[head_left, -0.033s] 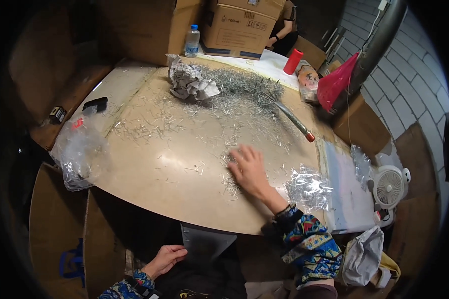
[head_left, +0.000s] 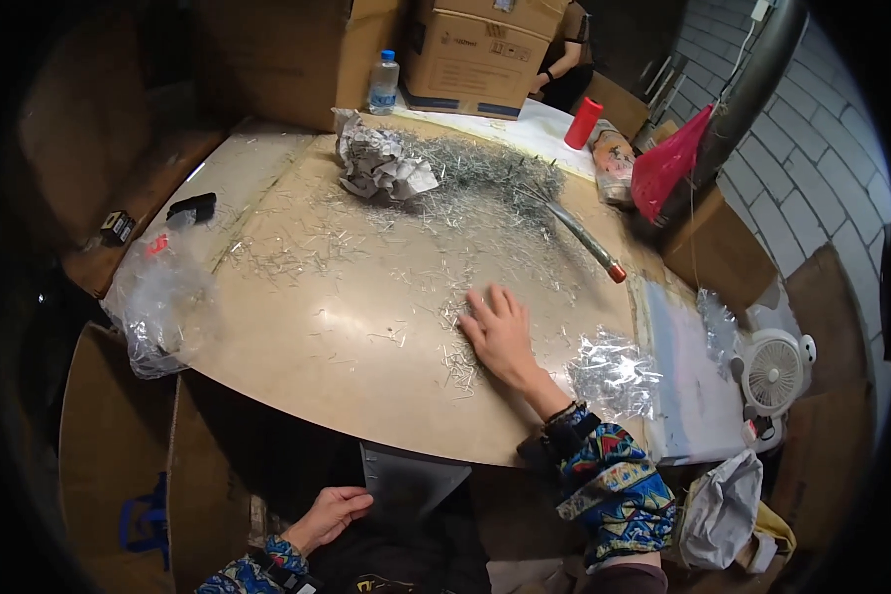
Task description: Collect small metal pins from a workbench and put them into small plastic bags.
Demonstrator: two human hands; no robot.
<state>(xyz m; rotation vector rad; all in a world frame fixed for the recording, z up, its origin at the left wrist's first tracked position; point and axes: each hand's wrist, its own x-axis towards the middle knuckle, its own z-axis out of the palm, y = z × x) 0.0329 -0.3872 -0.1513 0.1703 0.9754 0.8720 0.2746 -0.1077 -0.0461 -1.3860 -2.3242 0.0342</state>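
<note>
Small thin metal pins (head_left: 458, 366) lie in a loose strip on the tan tabletop (head_left: 366, 396). My right hand (head_left: 503, 342) rests palm down beside that strip, fingers spread, its fingertips touching some pins. Below the table's near edge, my left hand (head_left: 335, 513) pinches the left edge of a translucent grey plastic bag (head_left: 411, 483). Further back, a large tangled heap of the same pins (head_left: 495, 173) spreads across the table. Crumpled paper (head_left: 381, 168) sits on the heap's left part. A stick-like tool with a red end (head_left: 589, 245) leans out of its right side.
A shiny clear bag of pins (head_left: 614, 374) lies right of my right hand. Another clear plastic bag (head_left: 158, 297) hangs at the left edge. Behind stand a water bottle (head_left: 383, 84), a carton (head_left: 480, 59) and a red cylinder (head_left: 583, 124). A white fan (head_left: 770, 374) is at right.
My right hand has shifted very slightly to the right and is less blurred. The left hand keeps its grip on the plastic bag.
</note>
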